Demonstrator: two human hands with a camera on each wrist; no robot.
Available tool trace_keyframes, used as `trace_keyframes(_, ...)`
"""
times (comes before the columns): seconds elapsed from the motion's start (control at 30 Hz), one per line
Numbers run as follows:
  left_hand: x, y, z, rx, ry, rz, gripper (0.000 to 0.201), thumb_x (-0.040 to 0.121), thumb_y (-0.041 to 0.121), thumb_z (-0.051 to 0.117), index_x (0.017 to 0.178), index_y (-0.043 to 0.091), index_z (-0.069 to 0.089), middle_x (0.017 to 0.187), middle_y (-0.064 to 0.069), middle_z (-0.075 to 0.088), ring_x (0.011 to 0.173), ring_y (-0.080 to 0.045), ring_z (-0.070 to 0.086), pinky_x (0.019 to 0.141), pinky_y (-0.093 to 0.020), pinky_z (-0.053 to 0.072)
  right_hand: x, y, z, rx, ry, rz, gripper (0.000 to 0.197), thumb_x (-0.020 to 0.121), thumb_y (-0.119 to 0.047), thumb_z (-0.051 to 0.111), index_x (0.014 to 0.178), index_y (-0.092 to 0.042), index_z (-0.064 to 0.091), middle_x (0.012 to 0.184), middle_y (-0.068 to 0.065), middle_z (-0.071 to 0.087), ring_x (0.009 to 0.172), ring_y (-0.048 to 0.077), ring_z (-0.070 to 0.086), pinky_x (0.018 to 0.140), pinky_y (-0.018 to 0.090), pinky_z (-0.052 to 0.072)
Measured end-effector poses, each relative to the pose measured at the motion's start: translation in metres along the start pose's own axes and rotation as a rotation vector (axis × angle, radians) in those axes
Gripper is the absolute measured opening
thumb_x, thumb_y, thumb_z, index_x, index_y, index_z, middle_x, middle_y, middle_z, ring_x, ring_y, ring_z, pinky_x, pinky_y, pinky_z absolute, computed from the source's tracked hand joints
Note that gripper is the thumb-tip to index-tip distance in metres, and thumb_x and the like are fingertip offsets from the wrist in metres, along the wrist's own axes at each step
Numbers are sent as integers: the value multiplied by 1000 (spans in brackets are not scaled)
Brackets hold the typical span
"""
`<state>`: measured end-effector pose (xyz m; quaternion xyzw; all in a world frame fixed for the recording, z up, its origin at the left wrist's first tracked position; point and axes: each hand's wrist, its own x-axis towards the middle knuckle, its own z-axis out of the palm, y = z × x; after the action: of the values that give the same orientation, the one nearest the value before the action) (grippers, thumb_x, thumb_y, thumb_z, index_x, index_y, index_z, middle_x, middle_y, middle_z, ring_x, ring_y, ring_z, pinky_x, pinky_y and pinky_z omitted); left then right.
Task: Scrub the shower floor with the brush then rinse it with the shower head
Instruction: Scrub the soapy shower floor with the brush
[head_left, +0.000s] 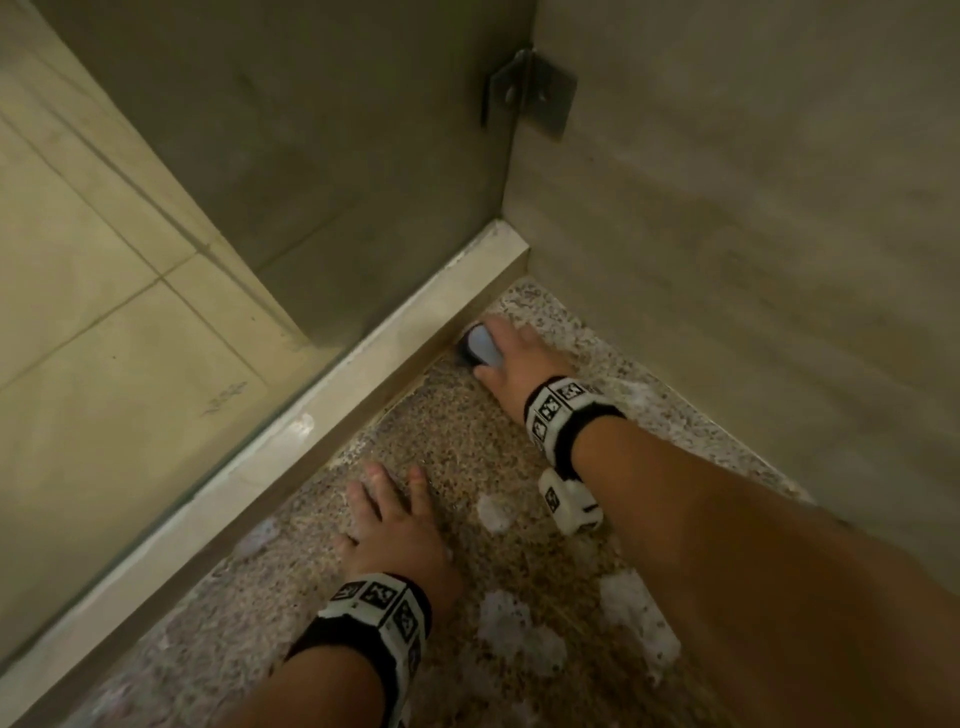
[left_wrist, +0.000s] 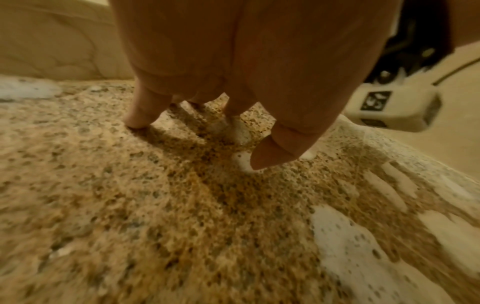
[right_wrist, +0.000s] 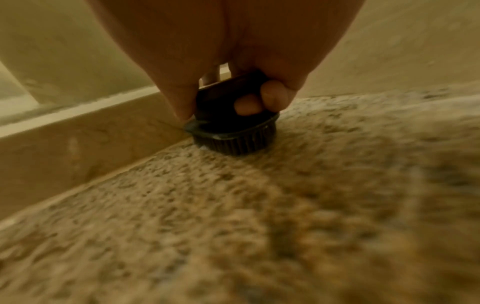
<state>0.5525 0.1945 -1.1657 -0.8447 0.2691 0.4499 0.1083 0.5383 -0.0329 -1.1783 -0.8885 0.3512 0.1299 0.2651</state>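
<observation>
My right hand (head_left: 511, 358) grips a small dark scrub brush (head_left: 475, 345) with a pale grey top, bristles down on the speckled shower floor (head_left: 467, 447), right against the raised curb near the far corner. In the right wrist view the fingers (right_wrist: 272, 96) curl round the brush (right_wrist: 231, 131) handle and the bristles touch the floor (right_wrist: 259, 205). My left hand (head_left: 395, 519) lies flat on the floor nearer to me, fingers spread. In the left wrist view its fingertips (left_wrist: 270, 158) press on the wet floor (left_wrist: 155, 205). No shower head is in view.
White foam patches (head_left: 519, 629) lie on the floor between my arms and at the right. A pale curb (head_left: 322, 410) bounds the floor on the left, with a glass panel (head_left: 322, 156) above it. A grey wall (head_left: 753, 208) closes the right side; a metal hinge bracket (head_left: 535, 93) sits in the corner.
</observation>
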Motion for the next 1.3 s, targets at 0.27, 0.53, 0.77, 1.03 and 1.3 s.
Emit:
trace_keyframes(0.27,1,0,-3,-31,-27,3,101,95,29,57,155,28,-24,154,-14,-45,147,-42,-29,121,-62,12,-82,105,-11,62,145,235,61,103,-43,51,156,-36,22,151,16,44,128,35,51,104,42,44)
trace_keyframes(0.53,1,-2,0,-50,-10,10,101,95,23,57,156,30,-23,153,-13,-46,145,-41,-33,121,-62,7,-32,61,-15,128,217,336,65,103,-42,53,158,-44,19,144,17,36,123,42,51,108,43,42)
trace_keyframes(0.77,0,2,2,-45,-8,2,103,94,26,58,155,27,-25,154,-15,-44,145,-42,-33,121,-63,8,30,26,-19,137,283,228,49,105,-42,48,151,-51,36,140,13,39,125,40,43,110,39,38)
trace_keyframes(1.03,1,2,-3,-74,-5,-3,110,87,49,64,157,28,-19,156,-14,-42,147,-42,-28,119,-65,11,14,57,-23,134,306,312,48,105,-42,47,152,-48,37,151,12,34,134,35,45,114,34,36)
trace_keyframes(1.3,3,10,-15,-177,-33,-21,105,86,65,55,160,25,-7,157,-15,-40,147,-45,-26,120,-65,12,10,58,-24,134,275,333,52,105,-41,48,155,-47,32,155,13,28,134,36,46,116,34,34)
